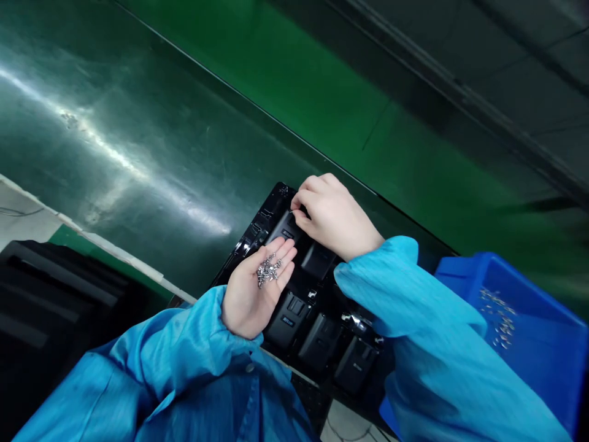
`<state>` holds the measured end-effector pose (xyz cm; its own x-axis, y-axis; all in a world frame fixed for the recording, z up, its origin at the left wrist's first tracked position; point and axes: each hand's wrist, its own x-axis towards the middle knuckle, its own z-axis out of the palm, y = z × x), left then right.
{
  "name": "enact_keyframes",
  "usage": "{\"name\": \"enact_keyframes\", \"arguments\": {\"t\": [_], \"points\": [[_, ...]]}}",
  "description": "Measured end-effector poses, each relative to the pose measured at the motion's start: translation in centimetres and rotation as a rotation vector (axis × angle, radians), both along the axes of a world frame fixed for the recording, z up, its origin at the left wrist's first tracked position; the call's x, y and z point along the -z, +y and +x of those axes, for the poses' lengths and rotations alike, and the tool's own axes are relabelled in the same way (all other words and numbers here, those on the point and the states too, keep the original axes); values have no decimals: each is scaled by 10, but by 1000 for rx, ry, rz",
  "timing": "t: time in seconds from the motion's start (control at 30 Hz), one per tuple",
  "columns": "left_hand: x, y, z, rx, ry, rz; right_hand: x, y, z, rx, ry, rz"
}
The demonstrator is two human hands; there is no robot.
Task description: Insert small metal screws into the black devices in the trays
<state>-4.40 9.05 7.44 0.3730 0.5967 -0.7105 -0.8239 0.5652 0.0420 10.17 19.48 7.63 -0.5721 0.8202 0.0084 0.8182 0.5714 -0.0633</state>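
Note:
On the upturned palm of my left hand point(257, 288) lies a small heap of shiny metal pieces point(268, 271), too small to tell their exact kind. Its fingers stretch out flat over a black tray point(252, 236). My right hand point(326, 215) is closed in a pinch at the tray's far end, with a tiny metal piece point(291, 211) just showing at its fingertips. Right below those fingertips is a black case point(283, 230) with pale lettering, partly hidden by both hands. Several similar cases, such as a lettered black case point(288, 320), sit in the tray's compartments.
To the right, a blue bin point(543, 362) has more small metal pieces point(499, 319) in it. The tray rests on a dark green, shiny work surface point(138, 123), crossed by a long raised edge behind the tray. Dark stacked objects point(55, 301) stand at lower left.

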Motion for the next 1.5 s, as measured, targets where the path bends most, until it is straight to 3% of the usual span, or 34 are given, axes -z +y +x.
{"name": "enact_keyframes", "arguments": {"t": [0.3,0.67,0.97,1.2,1.33,1.5], "points": [[0,0,2,-37,-7,-12,2,6,-5,-113,-170,100],[1,1,5,-58,25,-9,4,-3,-5,-146,-121,71],[1,2,4,-57,24,-1,9,-30,11,-38,-6,0],[3,2,4,-43,25,28,7,-35,7,58,-37,-57],[4,2,2,-34,21,38,0,-40,7,79,18,-69],[2,0,1,-47,3,57,-24,-68,-4,23,261,-40]]}}
